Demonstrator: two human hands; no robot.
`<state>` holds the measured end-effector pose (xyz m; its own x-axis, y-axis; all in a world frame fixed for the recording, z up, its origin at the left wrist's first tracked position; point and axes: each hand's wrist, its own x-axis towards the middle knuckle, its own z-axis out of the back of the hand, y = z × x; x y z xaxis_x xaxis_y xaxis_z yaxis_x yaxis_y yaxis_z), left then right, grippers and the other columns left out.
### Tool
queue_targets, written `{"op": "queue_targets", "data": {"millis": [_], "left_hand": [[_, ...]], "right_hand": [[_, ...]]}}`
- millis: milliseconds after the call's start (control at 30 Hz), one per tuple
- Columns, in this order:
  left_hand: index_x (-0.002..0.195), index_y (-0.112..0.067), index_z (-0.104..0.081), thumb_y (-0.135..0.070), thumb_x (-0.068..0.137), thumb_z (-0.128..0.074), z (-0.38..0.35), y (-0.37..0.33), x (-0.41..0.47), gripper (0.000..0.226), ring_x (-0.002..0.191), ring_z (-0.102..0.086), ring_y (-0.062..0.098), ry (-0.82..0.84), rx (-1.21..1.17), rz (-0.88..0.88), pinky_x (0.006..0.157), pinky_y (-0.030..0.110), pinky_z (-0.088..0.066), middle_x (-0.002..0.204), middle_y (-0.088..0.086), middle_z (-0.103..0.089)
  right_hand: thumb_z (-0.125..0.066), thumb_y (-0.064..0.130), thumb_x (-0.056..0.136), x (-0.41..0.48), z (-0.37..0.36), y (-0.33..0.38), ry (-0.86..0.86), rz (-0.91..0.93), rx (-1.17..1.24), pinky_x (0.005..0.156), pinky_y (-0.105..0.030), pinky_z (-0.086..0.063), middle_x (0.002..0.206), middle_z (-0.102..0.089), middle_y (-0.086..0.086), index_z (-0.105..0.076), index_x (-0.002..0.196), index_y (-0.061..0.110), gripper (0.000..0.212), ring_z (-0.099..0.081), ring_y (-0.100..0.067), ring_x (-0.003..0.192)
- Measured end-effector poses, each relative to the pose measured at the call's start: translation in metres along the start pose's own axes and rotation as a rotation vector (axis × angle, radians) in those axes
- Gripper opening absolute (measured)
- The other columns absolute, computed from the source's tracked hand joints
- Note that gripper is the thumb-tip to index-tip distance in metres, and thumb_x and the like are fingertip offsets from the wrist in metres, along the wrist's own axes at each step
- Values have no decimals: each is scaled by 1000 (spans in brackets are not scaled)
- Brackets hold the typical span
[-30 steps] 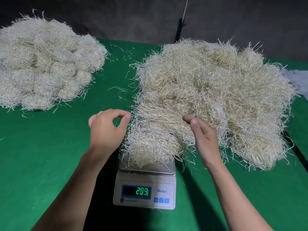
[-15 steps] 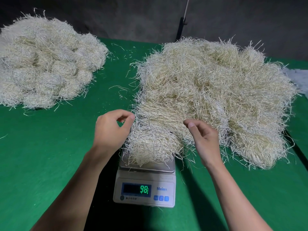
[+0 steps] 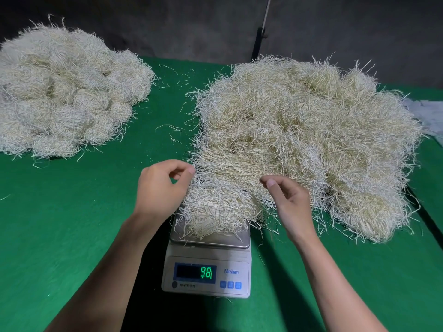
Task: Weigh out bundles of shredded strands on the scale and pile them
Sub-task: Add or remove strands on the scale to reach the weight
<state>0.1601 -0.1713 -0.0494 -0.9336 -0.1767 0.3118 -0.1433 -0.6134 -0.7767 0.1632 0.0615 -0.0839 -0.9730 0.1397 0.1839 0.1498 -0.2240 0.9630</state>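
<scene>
A bundle [image 3: 215, 212] is lying on the scale [image 3: 208, 271] for weighing, with the left hand [image 3: 160, 188] and right hand [image 3: 290, 200] curling at its sides, likely adjusting strands; whether they are pinching any, I cannot tell. The loose heap [image 3: 299, 140] is sitting behind and right of the scale and the pile [image 3: 64, 97] far to its left, on a green table [image 3: 60, 224] facing a dark wall [image 3: 191, 25].

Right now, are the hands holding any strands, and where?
Cannot tell. The left hand curls at the left edge of the bundle on the scale, the right hand at its right; any pinched strands are too thin to see.
</scene>
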Motion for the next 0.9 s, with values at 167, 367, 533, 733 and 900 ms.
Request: {"op": "queue_targets", "data": {"millis": [167,367,533,733,900], "left_hand": [[132,-19,-53,-33,92,-57,-16,31,4,43,108,-54,-1,46,-18,116,98,30,-43,126,-7,-58],[152,-29,-9,-72,85,-6,-67,73,-4,79,146,-7,19,401,183,399,113,60,5,157,-6,-17],[145,-26,-33,-66,82,4,-90,64,-15,84,142,-21,15,417,140,303,113,44,10,149,-3,-35],[119,-34,-58,-67,80,-45,-70,23,-6,53,110,-61,6,357,-736,486,96,31,-45,112,-12,-68],[72,-9,-51,-25,87,-56,-61,-3,43,22,52,-54,19,0,-1199,767,54,27,-45,64,8,-50]], "right_hand": [[-60,37,87,0,-4,-17,95,-77,-146,103,-33,-41,123,-56,18,-57,112,36,26,-52,7,106],[-68,77,44,-1,-32,-43,477,-168,-441,112,-50,-4,152,24,17,14,136,62,124,15,-13,142],[-77,47,66,-4,-73,-63,540,25,-746,117,-48,-10,156,-9,-4,-8,143,51,104,-7,-25,143],[-63,6,80,12,-90,-31,242,91,-423,77,-21,-35,115,-52,-5,-53,126,17,49,-48,-15,104],[-52,47,76,0,-102,22,334,122,-82,103,-18,-30,133,-30,17,-29,134,49,63,-32,4,122]]}}
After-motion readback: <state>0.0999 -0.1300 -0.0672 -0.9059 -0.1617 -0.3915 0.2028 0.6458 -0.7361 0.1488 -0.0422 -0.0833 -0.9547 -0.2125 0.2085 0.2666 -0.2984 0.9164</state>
